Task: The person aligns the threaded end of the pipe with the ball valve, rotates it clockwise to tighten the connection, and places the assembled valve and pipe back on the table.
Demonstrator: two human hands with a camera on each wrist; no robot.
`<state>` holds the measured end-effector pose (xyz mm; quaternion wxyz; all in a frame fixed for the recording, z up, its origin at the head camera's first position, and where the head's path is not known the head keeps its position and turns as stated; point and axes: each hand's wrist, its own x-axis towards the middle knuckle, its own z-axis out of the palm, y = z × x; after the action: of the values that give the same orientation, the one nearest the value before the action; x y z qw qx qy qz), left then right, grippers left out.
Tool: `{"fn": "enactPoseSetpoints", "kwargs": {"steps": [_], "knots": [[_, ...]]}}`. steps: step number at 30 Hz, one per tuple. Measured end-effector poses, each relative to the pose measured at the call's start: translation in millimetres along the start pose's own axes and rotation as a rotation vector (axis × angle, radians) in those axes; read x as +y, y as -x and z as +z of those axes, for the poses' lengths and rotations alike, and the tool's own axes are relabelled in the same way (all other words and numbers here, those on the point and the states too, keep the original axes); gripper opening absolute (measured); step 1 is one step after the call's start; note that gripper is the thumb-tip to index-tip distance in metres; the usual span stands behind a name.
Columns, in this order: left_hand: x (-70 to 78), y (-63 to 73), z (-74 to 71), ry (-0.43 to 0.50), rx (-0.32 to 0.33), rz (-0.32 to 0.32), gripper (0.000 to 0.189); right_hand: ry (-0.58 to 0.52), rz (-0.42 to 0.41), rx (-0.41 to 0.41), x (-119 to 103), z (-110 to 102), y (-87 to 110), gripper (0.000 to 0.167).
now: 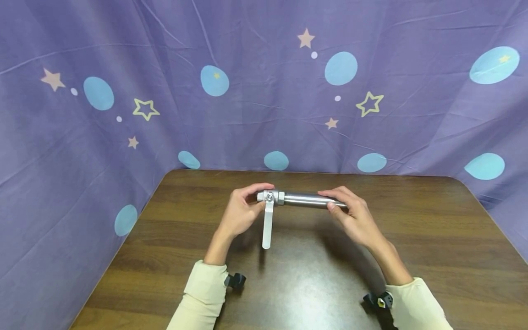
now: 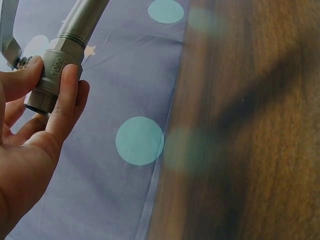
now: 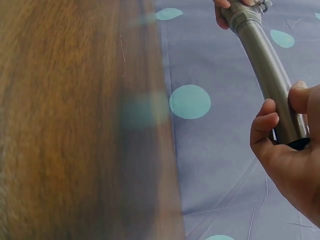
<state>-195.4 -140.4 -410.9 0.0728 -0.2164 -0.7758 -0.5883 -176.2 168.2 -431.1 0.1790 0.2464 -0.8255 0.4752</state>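
A silver ball valve (image 1: 270, 197) with a long flat lever (image 1: 267, 227) is joined to a shiny metal pipe (image 1: 305, 200), and both are held up above the table. My left hand (image 1: 241, 211) grips the valve body between thumb and fingers at its free end; the left wrist view shows the open bore of the valve (image 2: 52, 72). The lever points toward me, across the pipe's line. With thumb and fingers, my right hand (image 1: 352, 215) holds the pipe near its far right end. Threads show where pipe and valve meet in the left wrist view.
A brown wood-grain table (image 1: 185, 247) lies below, with shadows of both hands on it. Behind and to the sides hangs a purple curtain (image 1: 255, 119) with stars and blue dots. Small black cameras (image 1: 236, 280) are strapped at both wrists.
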Motion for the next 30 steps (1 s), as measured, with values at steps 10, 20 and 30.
{"fn": "enactPoseSetpoints", "kwargs": {"steps": [10, 20, 30], "knots": [[1.1, 0.4, 0.9, 0.0, -0.002, 0.005, 0.047, -0.033, 0.03, -0.03, 1.6, -1.1, 0.4, 0.03], [-0.6, 0.3, 1.1, 0.011, 0.011, 0.014, 0.046, -0.016, 0.025, -0.032, -1.0, 2.5, 3.0, 0.057], [0.0, 0.0, 0.8, 0.012, 0.023, 0.007, 0.044, -0.002, -0.055, 0.019, -1.3, 3.3, 1.5, 0.046]]}}
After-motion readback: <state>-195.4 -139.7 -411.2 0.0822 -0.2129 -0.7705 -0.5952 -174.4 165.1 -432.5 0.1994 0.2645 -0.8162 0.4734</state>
